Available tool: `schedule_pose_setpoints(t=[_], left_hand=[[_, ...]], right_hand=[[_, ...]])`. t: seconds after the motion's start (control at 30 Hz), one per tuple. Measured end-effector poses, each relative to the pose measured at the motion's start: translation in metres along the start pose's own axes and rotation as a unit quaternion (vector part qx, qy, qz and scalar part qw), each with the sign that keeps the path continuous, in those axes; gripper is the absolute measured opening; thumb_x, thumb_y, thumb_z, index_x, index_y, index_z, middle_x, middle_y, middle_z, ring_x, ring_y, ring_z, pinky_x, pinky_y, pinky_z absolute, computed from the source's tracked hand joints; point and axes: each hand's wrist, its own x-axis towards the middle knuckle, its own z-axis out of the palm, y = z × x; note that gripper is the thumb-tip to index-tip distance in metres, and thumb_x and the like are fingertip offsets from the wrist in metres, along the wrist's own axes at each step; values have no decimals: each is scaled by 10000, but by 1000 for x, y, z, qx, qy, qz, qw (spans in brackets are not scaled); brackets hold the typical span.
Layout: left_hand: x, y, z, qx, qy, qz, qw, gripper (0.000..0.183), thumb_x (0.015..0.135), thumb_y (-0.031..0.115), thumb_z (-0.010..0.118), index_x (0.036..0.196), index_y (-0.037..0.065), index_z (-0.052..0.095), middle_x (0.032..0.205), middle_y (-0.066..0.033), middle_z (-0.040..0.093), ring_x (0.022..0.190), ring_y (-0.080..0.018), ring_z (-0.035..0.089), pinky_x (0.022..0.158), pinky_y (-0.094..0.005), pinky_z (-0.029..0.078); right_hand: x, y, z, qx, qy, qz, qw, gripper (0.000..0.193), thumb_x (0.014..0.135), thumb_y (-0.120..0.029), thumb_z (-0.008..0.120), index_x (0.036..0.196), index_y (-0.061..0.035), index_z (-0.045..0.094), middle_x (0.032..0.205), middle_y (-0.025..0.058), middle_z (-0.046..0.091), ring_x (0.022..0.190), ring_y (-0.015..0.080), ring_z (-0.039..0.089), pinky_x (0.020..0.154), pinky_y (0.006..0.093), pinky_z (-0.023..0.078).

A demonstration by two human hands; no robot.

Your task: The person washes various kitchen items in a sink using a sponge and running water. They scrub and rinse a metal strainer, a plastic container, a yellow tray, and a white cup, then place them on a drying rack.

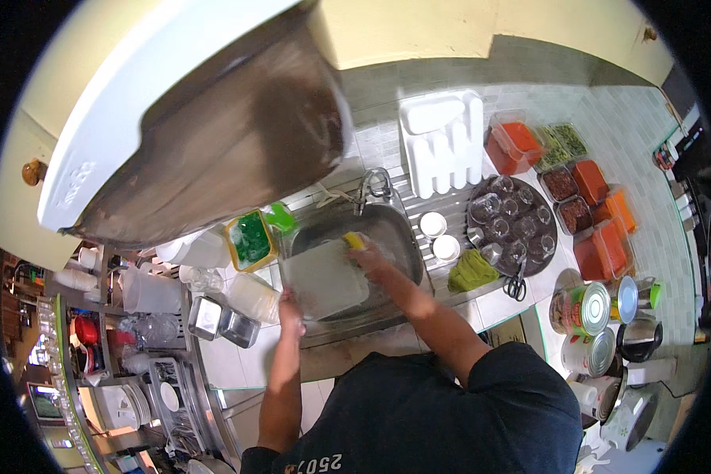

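Over the metal sink I hold a whitish rectangular plastic container or tray, tilted; its exact kind is hard to tell. Closed on its near left edge is my left hand. From the right, my right hand presses a yellow sponge against the upper right part of the plastic piece. The curved tap stands behind the basin. Left of the sink sits a yellow-rimmed tub with green, foamy contents, next to a bright green item.
Two white cups, a green cloth, scissors and a dark round tray of upturned glasses stand right. A white cutlery organizer leans behind. Metal containers lie left. A large white-edged object hangs overhead.
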Motion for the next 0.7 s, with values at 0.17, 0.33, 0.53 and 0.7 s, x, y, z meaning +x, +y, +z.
schedule_pose_setpoints(t=[0.17, 0.33, 0.53, 0.7], left_hand=[[16, -66, 11, 218, -43, -93, 971, 450, 1068, 310, 420, 1441, 67, 484, 1443, -125, 540, 1311, -250, 504, 1092, -441, 411], [20, -61, 49, 228, -205, -41, 951, 440, 1032, 237, 460, 1431, 56, 500, 1402, -132, 582, 1267, -271, 557, 1057, -432, 453], [5, 48, 62, 353, -347, 23, 869, 452, 972, 160, 539, 1407, 39, 527, 1347, -153, 630, 1207, -313, 617, 1016, -430, 495], [-3, 69, 103, 557, -239, 230, 761, 521, 846, 124, 701, 1336, 3, 571, 1265, -207, 665, 1153, -389, 632, 1006, -451, 483]], right_hand=[[9, 2, 4, 275, 59, 29, 959, 266, 871, -99, 694, 1135, -86, 665, 953, 27, 653, 836, 171, 638, 716, 326, 516], [46, 34, 13, 15, 222, -115, 968, 228, 914, -163, 679, 1116, -57, 663, 956, 46, 664, 873, 160, 639, 731, 316, 508], [31, 47, 19, -211, 148, -130, 957, 263, 864, -240, 788, 995, -41, 677, 954, 105, 691, 880, 254, 657, 775, 397, 510], [4, 14, 79, -410, 126, -318, 845, 316, 757, -203, 793, 1015, -49, 693, 1042, 178, 690, 1029, 381, 624, 867, 467, 482]])
